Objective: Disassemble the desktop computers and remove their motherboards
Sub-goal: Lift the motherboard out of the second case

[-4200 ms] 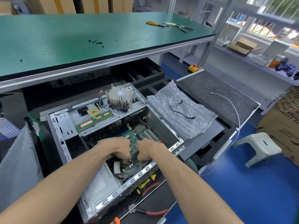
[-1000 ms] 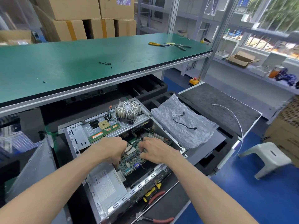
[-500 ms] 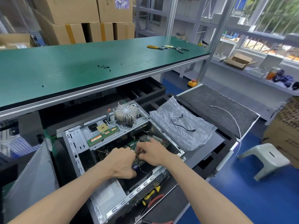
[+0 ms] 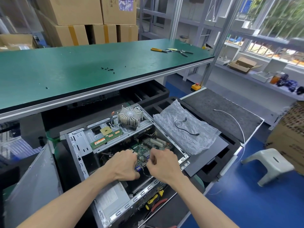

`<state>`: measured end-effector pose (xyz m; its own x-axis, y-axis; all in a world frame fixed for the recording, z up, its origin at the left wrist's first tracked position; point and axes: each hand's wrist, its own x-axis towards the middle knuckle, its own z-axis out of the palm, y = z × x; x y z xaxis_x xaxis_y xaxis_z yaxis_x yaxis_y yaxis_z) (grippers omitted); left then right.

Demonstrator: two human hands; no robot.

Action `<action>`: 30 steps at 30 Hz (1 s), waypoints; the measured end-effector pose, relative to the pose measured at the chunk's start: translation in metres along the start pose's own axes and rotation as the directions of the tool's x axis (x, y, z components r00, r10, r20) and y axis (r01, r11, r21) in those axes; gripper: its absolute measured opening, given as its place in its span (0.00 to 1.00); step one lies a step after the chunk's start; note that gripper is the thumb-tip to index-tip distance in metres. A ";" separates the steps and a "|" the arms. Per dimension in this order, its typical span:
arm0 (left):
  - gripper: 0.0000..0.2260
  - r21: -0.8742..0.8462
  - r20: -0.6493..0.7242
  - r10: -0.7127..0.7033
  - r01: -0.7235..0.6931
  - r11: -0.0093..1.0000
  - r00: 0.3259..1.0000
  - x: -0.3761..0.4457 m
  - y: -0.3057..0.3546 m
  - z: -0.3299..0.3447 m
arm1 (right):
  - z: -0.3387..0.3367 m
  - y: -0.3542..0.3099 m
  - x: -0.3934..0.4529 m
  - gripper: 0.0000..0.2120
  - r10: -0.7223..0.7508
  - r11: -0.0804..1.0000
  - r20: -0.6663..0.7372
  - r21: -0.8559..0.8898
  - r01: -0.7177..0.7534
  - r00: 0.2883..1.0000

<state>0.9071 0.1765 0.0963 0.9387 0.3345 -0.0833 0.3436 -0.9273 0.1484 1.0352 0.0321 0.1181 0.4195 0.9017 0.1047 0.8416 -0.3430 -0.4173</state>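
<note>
The motherboard (image 4: 142,149) lies between left hand (image 4: 124,164) and right hand (image 4: 162,164).

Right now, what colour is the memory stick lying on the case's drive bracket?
Green, with an orange label, in the head view: memory stick.

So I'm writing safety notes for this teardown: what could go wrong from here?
1. The finned aluminium heatsink, green memory stick and gold processor chip lie loose on the grey steel case; jolts may knock them off.
2. Both hands work near sheet-metal edges; cuts are possible.
</note>
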 end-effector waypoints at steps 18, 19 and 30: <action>0.20 -0.061 0.063 -0.032 0.036 0.998 0.998 0.002 0.000 0.001 | -0.018 0.002 0.002 0.13 0.114 0.766 0.270 0.589 -0.258 0.956; 0.20 -0.066 0.058 -0.033 0.037 0.997 0.998 0.002 -0.001 0.001 | -0.017 0.005 0.003 0.08 0.133 0.830 0.243 0.502 -0.242 0.961; 0.19 -0.128 0.008 -0.013 0.014 0.992 1.000 -0.001 -0.001 0.002 | -0.006 0.016 0.010 0.28 -0.056 0.945 0.091 -0.317 0.083 0.994</action>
<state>0.9055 0.1762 0.0940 0.9339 0.3453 -0.0931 0.3574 -0.8934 0.2722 1.0545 0.0340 0.1178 0.3386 0.9398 0.0451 0.9377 -0.3331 -0.0992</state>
